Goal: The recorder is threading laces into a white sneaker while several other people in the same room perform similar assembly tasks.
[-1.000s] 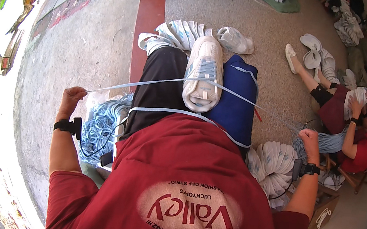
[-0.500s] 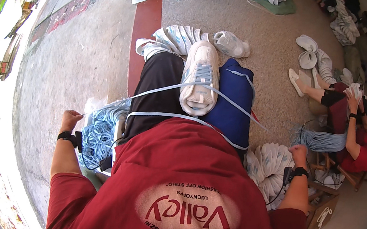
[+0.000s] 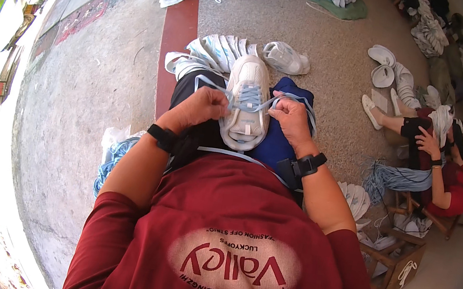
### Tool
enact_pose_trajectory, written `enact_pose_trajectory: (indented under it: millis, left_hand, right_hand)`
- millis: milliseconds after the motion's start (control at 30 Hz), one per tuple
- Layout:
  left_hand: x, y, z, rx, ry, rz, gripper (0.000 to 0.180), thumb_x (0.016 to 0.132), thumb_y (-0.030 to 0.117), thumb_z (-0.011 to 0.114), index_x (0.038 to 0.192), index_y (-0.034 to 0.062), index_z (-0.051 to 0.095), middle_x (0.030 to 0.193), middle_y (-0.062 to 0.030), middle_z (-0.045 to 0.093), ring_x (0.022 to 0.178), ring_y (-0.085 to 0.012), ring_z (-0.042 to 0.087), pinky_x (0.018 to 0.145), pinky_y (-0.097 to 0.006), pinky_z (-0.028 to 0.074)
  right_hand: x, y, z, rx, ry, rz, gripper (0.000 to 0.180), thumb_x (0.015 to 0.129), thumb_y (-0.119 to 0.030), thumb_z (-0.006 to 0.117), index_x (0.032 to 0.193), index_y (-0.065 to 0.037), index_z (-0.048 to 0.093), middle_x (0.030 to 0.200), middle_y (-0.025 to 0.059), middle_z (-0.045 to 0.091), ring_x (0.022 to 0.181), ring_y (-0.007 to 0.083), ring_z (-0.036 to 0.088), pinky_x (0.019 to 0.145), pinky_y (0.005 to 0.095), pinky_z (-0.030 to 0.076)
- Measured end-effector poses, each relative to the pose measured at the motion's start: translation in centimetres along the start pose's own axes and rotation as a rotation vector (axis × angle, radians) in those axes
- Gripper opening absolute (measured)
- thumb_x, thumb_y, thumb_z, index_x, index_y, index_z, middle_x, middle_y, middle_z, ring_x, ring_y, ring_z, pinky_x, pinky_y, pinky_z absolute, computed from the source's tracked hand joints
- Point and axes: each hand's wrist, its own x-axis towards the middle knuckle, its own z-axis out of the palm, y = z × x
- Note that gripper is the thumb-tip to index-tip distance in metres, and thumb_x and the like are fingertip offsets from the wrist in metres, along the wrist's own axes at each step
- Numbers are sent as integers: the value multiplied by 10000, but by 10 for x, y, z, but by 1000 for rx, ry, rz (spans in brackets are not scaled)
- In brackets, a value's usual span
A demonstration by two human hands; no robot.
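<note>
A white sneaker upper (image 3: 249,72) with light-blue lacing sits between my thighs, its toe pointing away from me. My left hand (image 3: 206,106) is beside its left side, fingers pinched on a light-blue shoelace that loops up above the knuckles. On the other side, my right hand (image 3: 292,117) pinches the same shoelace (image 3: 261,106), with a length of it trailing over the blue cloth (image 3: 286,85) on my right thigh. The lace crosses the upper between both hands. Another lace (image 3: 224,152) lies across my lap near my shirt hem.
A row of white uppers (image 3: 222,49) and a single upper (image 3: 286,58) rest beyond my knees. Blue laces (image 3: 110,163) are heaped at my left; more uppers (image 3: 354,199) lie at my right. A seated co-worker (image 3: 448,177) is at the right, near hanging blue laces (image 3: 387,181).
Both hands have come in from wide apart at my sides to either side of the upper. The shoelace, earlier stretched out across it, now hangs in shorter loops near my fingers.
</note>
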Motion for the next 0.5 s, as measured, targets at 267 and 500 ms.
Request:
enact_pose_trajectory:
  millis: [267,500]
  left_hand:
    - [13,-20,0,-108,291,228,170,820,36,615,708,78,493,708,45,485,625,-51,426,597,-200,381]
    - [-6,-2,8,-154,407,120,113,846,107,618,775,34,568,693,45,501,620,-56,429,588,-191,362]
  right_hand:
    - [-3,-1,6,84,107,220,148,669,-30,677,628,17,543,580,85,500,666,199,564,574,354,414]
    - [-4,0,27,-399,136,30,175,674,-126,680,672,-29,535,703,149,553,700,306,565,605,400,439]
